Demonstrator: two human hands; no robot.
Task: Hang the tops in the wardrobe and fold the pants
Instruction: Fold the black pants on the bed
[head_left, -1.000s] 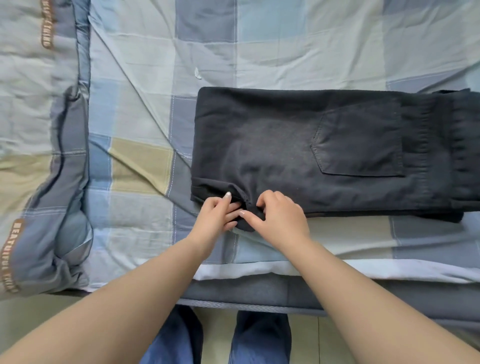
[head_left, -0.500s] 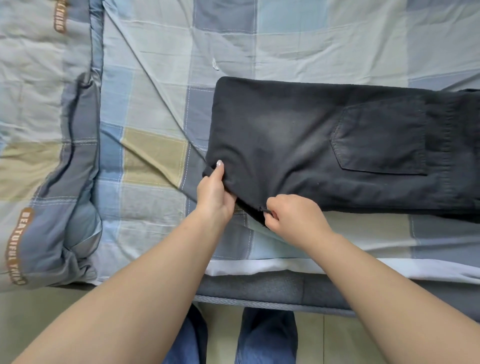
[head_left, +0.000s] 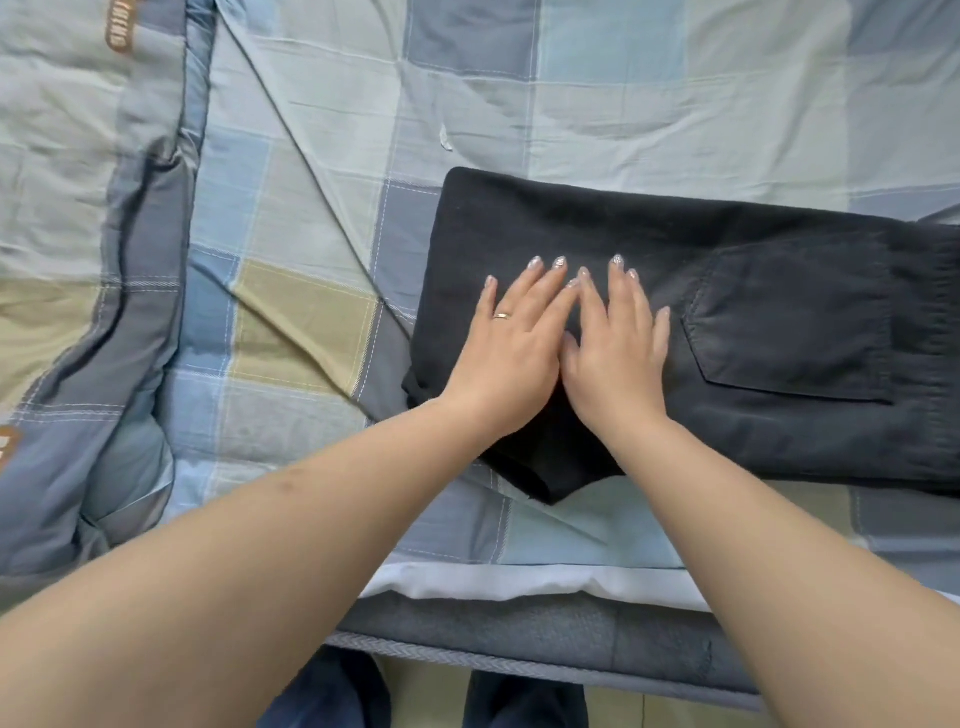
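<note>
Black pants (head_left: 737, 400) lie folded lengthwise on the checked bed sheet, back pocket facing up at the right. Both my hands lie flat, side by side, on the left part of the pants. My left hand (head_left: 511, 348) presses down with straight fingers and wears a ring. My right hand (head_left: 615, 343) presses next to it, fingers straight as well. A small flap of the pants sticks out toward me below my wrists. The pants' right end runs out of frame. No tops or wardrobe are in view.
A bunched blue and grey quilt (head_left: 93, 291) lies along the left side of the bed. The checked sheet (head_left: 571, 93) stretches beyond the pants. The bed's near edge (head_left: 519, 644) runs across the bottom, with my legs below it.
Both hands left the near edge of the pants, where they pinched the fabric, and now lie flat on top of it. The view has shifted left, so the pants sit further right.
</note>
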